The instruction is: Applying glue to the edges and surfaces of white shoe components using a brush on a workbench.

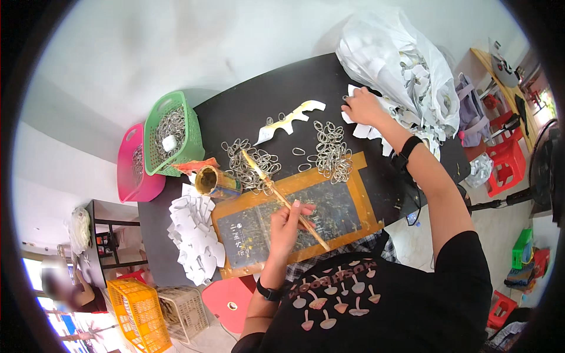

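Note:
My left hand (pixel 285 229) is closed around a slim wooden brush (pixel 276 191), its yellow-smeared end slanting up and away. It is above a dark board (pixel 241 235) framed with brown tape. My right hand (pixel 363 109) reaches far right, its fingers curled at white cut paper (pixel 353 91); a small grey ring shows by the fingertips, and the grip itself is unclear. Between the hands lie oval metal rings in two heaps, a left heap (pixel 253 167) and a right heap (pixel 332 150). A scalloped paper strip (pixel 294 120) with yellow smears carries a few rings.
A glue-stained can (pixel 216 181) stands left of the rings, near a white paper pile (pixel 194 235). Green (pixel 194 138) and pink (pixel 141 191) baskets hold more rings. A big plastic bag (pixel 400 53) of paper scraps is at far right. Another person (pixel 82 294) is at lower left.

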Motion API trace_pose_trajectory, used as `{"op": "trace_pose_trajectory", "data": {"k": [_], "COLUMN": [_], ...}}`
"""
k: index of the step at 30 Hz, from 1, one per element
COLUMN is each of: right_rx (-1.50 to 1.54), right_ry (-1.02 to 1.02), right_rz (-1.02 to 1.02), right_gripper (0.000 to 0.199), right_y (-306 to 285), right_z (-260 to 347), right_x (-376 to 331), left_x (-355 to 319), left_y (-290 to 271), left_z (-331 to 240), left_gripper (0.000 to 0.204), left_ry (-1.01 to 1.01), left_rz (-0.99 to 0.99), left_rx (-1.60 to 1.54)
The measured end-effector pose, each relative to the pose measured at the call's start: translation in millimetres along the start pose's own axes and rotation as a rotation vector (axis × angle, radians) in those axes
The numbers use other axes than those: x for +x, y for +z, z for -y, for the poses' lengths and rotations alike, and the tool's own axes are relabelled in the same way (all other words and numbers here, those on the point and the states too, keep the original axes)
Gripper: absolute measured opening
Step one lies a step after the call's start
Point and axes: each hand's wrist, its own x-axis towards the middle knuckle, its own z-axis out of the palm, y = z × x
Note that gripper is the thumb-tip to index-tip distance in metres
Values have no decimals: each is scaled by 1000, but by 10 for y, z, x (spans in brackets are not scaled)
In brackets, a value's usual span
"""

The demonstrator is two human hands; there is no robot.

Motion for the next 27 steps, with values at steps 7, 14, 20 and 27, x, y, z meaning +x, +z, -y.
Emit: {"op": "trace_pose_trajectory", "data": {"k": [7, 14, 20, 27], "right_rx": [432, 510, 955, 1340], "right_ry": [-7, 65, 219, 260], "right_rz": [-102, 3, 57, 94], "right_gripper": [28, 18, 15, 16], "right_y": [112, 156, 63, -269], "right_z": [336, 525, 517, 206], "right_x": [247, 536, 480, -164], "left_x": [117, 1007, 1681, 1287], "left_y": [-1, -81, -384, -162], "left_z": [-60, -449, -279, -639], "left_gripper": [39, 33, 39, 37], "left_ry": [29, 428, 409, 147], "left_rz": [-115, -335, -587, -369], "left_rx": [23, 611, 1035, 593]}}
